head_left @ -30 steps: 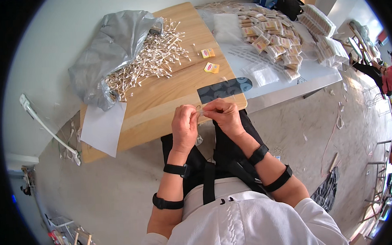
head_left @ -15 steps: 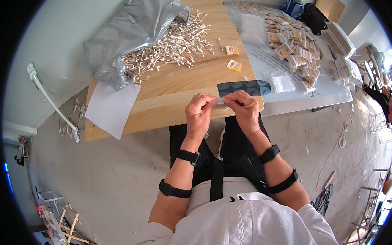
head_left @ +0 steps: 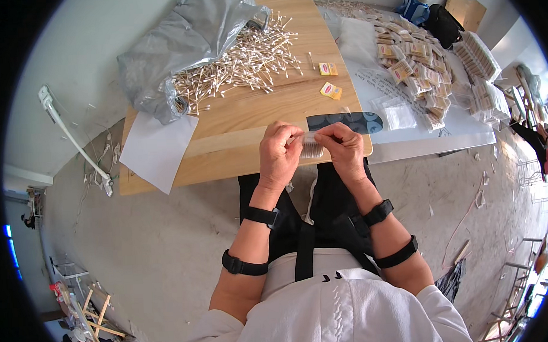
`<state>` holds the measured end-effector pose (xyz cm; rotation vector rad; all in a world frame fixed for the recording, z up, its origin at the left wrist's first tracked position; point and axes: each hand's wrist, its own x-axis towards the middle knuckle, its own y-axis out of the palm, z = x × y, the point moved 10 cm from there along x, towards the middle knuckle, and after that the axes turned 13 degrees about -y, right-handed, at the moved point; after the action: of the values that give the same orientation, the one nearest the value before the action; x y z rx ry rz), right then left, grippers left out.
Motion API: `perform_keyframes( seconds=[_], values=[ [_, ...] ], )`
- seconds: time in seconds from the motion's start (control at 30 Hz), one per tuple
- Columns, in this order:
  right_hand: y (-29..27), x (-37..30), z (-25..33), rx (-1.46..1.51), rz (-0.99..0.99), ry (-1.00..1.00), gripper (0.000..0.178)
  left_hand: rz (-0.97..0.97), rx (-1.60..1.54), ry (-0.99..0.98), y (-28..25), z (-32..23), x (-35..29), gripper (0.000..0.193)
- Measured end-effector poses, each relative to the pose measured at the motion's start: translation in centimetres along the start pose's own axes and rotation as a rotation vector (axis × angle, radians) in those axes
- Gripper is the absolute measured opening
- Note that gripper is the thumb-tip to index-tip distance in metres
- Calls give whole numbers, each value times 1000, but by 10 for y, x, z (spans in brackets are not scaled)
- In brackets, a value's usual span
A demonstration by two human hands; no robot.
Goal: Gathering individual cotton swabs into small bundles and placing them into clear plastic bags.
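Observation:
Between my hands, over the near edge of the table, hangs a small clear bag of cotton swabs (head_left: pixel 312 148), its swabs side by side. My left hand (head_left: pixel 279 151) pinches the bag's upper left corner between thumb and fingers. At the upper right corner my right hand (head_left: pixel 347 149) pinches it the same way. A dark patterned strip (head_left: pixel 360 122) lies just beyond the right hand. Farther back are two small yellow cards (head_left: pixel 331 90) and a single cotton swab (head_left: pixel 311 60). A large heap of loose cotton swabs (head_left: pixel 240 68) spills from a grey plastic bag (head_left: pixel 161 51).
A white paper sheet (head_left: pixel 158 151) overhangs the front left of the wooden table (head_left: pixel 236 127). On the lower surface to the right are flat clear bags (head_left: pixel 399 115) and a pile of filled swab packs (head_left: pixel 424 75). A white lamp-like arm (head_left: pixel 73 136) stands left.
The bag between my hands now shows more of its face, with the row of swabs visible below my fingertips. Both hands keep their pinch and have barely moved.

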<state>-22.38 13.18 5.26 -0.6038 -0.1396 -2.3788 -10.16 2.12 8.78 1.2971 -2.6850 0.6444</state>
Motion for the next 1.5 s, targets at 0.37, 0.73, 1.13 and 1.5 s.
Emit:
perform_keyframes(
  seconds=[0.37,0.73,1.13,1.5],
  values=[
    [4,0,3,-18,48,47,6,-88,199,220,-2,-19,-4,21],
    [33,16,47,-348,195,-310,11,-90,259,283,-2,-33,-13,14],
    [0,14,59,-457,116,-372,8,-159,225,288,-12,-35,-17,18],
    [-3,2,8,-68,65,-60,7,-43,6,66,-5,-4,-13,13]
  ],
)
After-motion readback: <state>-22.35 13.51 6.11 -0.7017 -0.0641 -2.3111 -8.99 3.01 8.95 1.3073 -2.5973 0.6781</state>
